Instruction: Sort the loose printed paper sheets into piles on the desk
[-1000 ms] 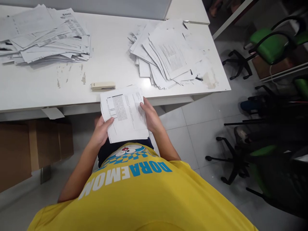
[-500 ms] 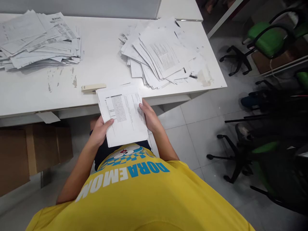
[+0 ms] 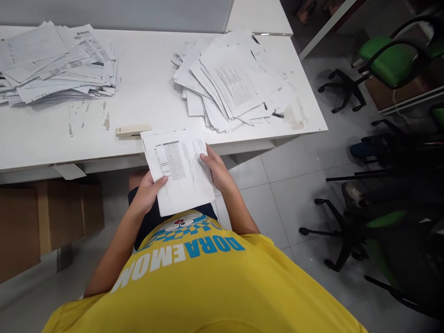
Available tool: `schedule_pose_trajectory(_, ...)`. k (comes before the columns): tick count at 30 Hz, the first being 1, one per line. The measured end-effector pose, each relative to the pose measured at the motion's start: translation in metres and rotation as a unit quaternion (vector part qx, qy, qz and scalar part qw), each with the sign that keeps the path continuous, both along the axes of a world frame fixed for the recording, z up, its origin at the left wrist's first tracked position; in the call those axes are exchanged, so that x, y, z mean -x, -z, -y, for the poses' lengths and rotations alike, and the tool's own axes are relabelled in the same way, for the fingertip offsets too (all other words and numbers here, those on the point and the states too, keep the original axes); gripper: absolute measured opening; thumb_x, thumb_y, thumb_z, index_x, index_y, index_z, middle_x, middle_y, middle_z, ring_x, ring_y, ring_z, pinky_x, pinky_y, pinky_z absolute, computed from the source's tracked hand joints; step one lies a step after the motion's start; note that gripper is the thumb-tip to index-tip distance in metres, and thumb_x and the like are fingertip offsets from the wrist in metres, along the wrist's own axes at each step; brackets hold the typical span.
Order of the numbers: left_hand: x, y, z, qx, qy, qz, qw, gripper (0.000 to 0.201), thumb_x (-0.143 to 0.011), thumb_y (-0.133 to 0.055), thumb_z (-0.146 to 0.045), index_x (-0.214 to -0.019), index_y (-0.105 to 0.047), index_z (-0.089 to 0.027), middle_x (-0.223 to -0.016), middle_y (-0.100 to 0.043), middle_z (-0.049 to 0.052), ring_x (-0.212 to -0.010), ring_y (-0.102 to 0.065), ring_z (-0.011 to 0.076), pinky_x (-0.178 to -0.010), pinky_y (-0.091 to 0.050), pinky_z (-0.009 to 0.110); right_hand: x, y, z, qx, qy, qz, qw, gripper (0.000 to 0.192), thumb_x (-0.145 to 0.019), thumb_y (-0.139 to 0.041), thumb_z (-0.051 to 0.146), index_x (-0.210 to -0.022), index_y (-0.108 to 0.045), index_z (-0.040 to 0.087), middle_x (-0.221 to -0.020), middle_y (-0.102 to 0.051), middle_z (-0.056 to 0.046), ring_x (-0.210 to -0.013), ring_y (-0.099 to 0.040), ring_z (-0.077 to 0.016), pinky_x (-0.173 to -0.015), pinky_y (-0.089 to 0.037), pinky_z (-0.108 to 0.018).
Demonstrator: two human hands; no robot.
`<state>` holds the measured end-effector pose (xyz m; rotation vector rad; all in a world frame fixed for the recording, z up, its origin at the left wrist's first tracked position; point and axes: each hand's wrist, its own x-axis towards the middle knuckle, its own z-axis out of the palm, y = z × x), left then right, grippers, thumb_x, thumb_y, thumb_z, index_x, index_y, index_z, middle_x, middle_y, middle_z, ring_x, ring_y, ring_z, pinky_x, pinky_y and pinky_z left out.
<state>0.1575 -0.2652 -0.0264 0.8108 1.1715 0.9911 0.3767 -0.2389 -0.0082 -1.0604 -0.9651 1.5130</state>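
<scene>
Both hands hold a small stack of printed paper sheets [image 3: 180, 185] above my lap, at the front edge of the desk. My left hand [image 3: 147, 192] grips the stack's left edge, thumb on top and fingers hidden underneath. On the right edge, my right hand [image 3: 217, 170] has its thumb on the printed side, the other fingers behind. Just beyond the sheets lies a cream-coloured stapler-like object [image 3: 132, 131] near the desk edge. A loose pile of printed papers [image 3: 232, 88] sits farther back on the right. Another, thicker paper pile [image 3: 62, 69] rests at the left.
The white desk [image 3: 145, 83] has a grey partition [image 3: 121, 14] along its back. Cardboard boxes [image 3: 62, 212] stand under it on the left. Green and black office chairs [image 3: 386, 60] are on the tiled floor to the right, where part of a person's leg and shoe [image 3: 354, 194] shows.
The stack of sheets and my left hand have shifted slightly to the right. Both hands keep their grip. The whole view has moved a little.
</scene>
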Motion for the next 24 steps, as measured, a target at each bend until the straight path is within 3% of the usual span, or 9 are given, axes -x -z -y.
schedule_pose_trajectory(5,0.0,0.002,-0.006,-0.024,-0.001,0.003,1.0,0.057,-0.064,-0.087,-0.047,-0.111,-0.071,-0.019,-0.121,-0.072,0.012,-0.112,-0.068,0.032,-0.1,-0.055,0.046,-0.001,0.005,0.0,0.005,0.03,-0.013,0.999,0.058,-0.082,-0.066,0.053,-0.134,-0.058,0.028,-0.132,-0.067,-0.004,-0.128,-0.059,-0.0271,-0.105,-0.05,-0.042)
schedule_pose_trajectory(8,0.001,0.003,-0.014,-0.04,0.018,-0.003,0.999,0.057,-0.066,-0.086,-0.047,-0.112,-0.071,-0.019,-0.12,-0.072,0.012,-0.112,-0.068,0.0315,-0.1,-0.055,0.045,-0.003,0.011,0.003,0.03,0.034,-0.032,0.998,0.053,-0.079,-0.069,0.054,-0.122,-0.065,0.024,-0.12,-0.073,-0.006,-0.118,-0.065,-0.0292,-0.097,-0.055,-0.042)
schedule_pose_trajectory(12,0.003,-0.001,-0.031,-0.055,0.072,-0.016,0.996,0.058,-0.068,-0.085,-0.048,-0.115,-0.069,-0.019,-0.12,-0.072,0.012,-0.113,-0.067,0.0315,-0.094,-0.058,0.041,-0.006,0.016,0.01,0.091,-0.058,-0.043,0.993,0.053,-0.068,-0.081,0.05,-0.109,-0.07,0.02,-0.111,-0.076,-0.008,-0.11,-0.069,-0.0318,-0.094,-0.057,-0.045)
schedule_pose_trajectory(14,0.007,-0.008,-0.044,-0.081,0.103,-0.025,0.991,0.062,-0.069,-0.084,-0.046,-0.122,-0.065,-0.019,-0.121,-0.072,0.012,-0.112,-0.068,0.0305,-0.087,-0.06,0.038,-0.005,0.016,0.014,0.096,-0.11,-0.036,0.989,0.055,-0.063,-0.086,0.042,-0.111,-0.07,0.02,-0.115,-0.075,-0.008,-0.112,-0.068,-0.0317,-0.099,-0.055,-0.047)
schedule_pose_trajectory(16,0.014,-0.019,-0.062,-0.1,0.132,-0.041,0.985,0.069,-0.072,-0.082,-0.042,-0.133,-0.058,-0.022,-0.118,-0.072,0.012,-0.103,-0.071,0.0281,-0.077,-0.061,0.034,-0.001,0.014,0.017,0.093,-0.117,-0.031,0.988,0.055,-0.061,-0.088,0.039,-0.109,-0.07,0.02,-0.116,-0.075,-0.009,-0.113,-0.067,-0.0322,-0.101,-0.053,-0.05)
schedule_pose_trajectory(19,0.032,-0.039,-0.093,-0.115,0.12,-0.07,0.984,0.078,-0.074,-0.08,-0.035,-0.144,-0.047,-0.025,-0.104,-0.074,0.009,-0.08,-0.072,0.0205,-0.062,-0.057,0.028,0.012,0.012,0.015,0.085,-0.026,-0.052,0.995,0.052,-0.061,-0.087,0.041,-0.105,-0.071,0.019,-0.113,-0.076,-0.009,-0.111,-0.068,-0.0333,-0.103,-0.052,-0.053)
schedule_pose_trajectory(22,0.048,-0.049,-0.128,-0.17,0.019,-0.077,0.982,0.065,-0.079,-0.072,-0.034,-0.139,-0.048,-0.024,-0.09,-0.071,0.003,-0.062,-0.066,0.0138,-0.054,-0.049,0.025,0.03,0.016,0.0,0.027,0.146,-0.087,0.985,0.053,-0.066,-0.082,0.045,-0.111,-0.07,0.02,-0.115,-0.075,-0.009,-0.117,-0.066,-0.0309,-0.109,-0.048,-0.051)
schedule_pose_trajectory(24,0.052,-0.045,-0.149,-0.23,-0.054,-0.121,0.964,0.051,-0.085,-0.064,-0.034,-0.133,-0.05,-0.024,-0.089,-0.069,0.001,-0.066,-0.067,0.0144,-0.058,-0.049,0.027,0.048,0.022,-0.015,-0.018,0.256,-0.092,0.962,0.054,-0.072,-0.077,0.046,-0.117,-0.067,0.02,-0.12,-0.072,-0.009,-0.124,-0.062,-0.027,-0.116,-0.042,-0.048)
